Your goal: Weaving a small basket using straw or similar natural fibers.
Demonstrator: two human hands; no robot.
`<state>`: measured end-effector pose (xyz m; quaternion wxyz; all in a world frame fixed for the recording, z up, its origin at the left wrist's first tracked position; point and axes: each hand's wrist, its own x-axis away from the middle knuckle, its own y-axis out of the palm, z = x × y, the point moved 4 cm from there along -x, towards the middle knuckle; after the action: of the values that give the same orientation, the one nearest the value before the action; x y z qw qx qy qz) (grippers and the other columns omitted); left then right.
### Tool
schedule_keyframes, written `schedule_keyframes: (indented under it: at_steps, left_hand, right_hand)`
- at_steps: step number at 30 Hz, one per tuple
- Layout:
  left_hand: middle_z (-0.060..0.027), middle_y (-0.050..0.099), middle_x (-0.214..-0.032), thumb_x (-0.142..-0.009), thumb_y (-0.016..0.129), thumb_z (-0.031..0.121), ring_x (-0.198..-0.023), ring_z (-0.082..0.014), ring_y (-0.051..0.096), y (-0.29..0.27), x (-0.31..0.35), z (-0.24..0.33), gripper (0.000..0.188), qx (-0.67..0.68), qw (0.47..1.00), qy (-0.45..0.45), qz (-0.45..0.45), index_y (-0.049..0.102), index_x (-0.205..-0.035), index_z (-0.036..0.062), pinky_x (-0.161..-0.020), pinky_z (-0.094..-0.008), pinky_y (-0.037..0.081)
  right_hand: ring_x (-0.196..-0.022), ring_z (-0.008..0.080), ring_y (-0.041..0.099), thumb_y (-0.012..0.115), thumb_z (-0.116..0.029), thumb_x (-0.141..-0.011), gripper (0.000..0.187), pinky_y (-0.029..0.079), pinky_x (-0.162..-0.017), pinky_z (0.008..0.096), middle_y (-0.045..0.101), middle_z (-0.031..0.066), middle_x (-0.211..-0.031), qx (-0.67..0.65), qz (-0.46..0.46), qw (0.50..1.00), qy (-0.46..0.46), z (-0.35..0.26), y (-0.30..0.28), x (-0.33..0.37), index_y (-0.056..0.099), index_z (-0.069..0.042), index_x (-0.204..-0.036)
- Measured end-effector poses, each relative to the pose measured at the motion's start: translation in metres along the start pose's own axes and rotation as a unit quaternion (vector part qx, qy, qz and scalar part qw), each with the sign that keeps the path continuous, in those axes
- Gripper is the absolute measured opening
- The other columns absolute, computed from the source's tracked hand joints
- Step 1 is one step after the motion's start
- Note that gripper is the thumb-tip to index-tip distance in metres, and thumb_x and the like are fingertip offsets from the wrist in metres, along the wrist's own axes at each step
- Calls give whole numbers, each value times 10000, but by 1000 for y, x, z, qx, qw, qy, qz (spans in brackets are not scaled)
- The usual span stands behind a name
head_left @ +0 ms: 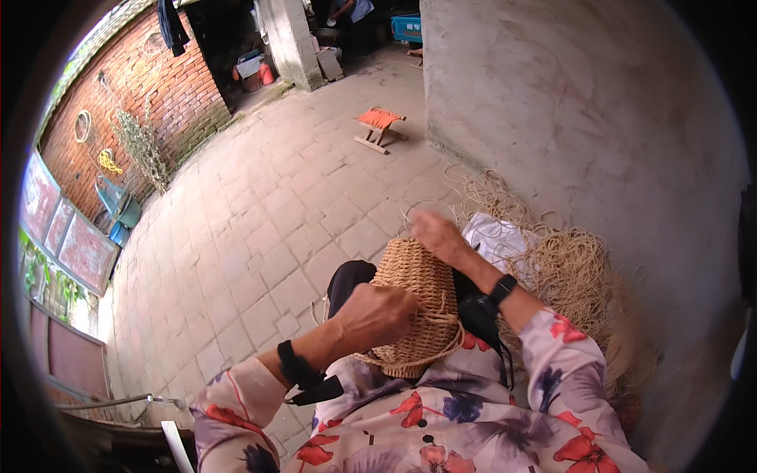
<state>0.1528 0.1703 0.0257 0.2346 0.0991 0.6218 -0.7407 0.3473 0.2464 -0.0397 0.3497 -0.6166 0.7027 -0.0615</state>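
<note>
A tan woven basket [418, 272] of twisted straw cord lies across my lap, its narrower end pointing away from me. My left hand [380, 315] is closed in a fist against the near left part of the basket; whatever its fingers hold is hidden. Beyond the far end, slightly right, my right hand [439, 235] is raised and closed, a little blurred. A thin cord [404, 206] loops out beside its fingers, seemingly pinched in them. Loose cord ends hang around the basket's near part.
A big tangled heap of straw cord [579, 276] lies to my right by the grey wall [583, 94], beside a white sack [497, 236]. Ahead on the paving [236, 213] stands a folding stool [380, 126] with an orange seat. Another person [359, 9] is in the far doorway.
</note>
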Motion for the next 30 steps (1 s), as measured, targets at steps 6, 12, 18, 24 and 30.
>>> schedule_keyframes:
  at_steps: [6,12,18,24,30]
  left_hand:
    - [-116,667,-836,-739,633,59,-675,-280,665,-14,75,-39,137,55,913,-404,-23,602,-870,32,-579,-358,531]
    - [-119,680,-921,-819,686,51,-810,-207,691,-15,58,-25,181,224,927,-295,55,629,-977,-15,-754,-304,549]
    - [-125,657,-871,-825,714,89,-796,-250,680,-22,49,-23,155,210,935,-281,55,653,-935,-2,-719,-334,536]
    - [-76,675,-864,-878,648,67,-826,-143,629,-25,36,-8,105,321,896,-294,84,665,-920,-28,-773,-293,503]
    - [-35,665,-894,-983,580,225,-840,-129,616,-2,41,-8,255,439,819,-357,99,651,-946,-17,-784,-297,494]
  right_hand:
    - [-778,423,635,512,-328,-928,321,499,-664,478,653,206,-812,61,0,998,30,-5,25,13,633,-34,-889]
    - [-755,414,629,502,-309,-939,320,495,-643,459,642,206,-799,58,23,997,42,-8,23,18,615,-22,-853]
    - [-758,417,629,506,-299,-928,302,496,-656,461,646,205,-820,56,42,997,25,-8,21,21,636,-31,-878]
    - [-772,417,633,515,-302,-922,308,506,-676,463,653,202,-831,27,67,996,47,-8,21,21,631,-24,-859]
    - [-775,411,640,529,-321,-919,314,512,-676,460,659,202,-834,44,62,996,47,-6,23,20,641,-32,-865]
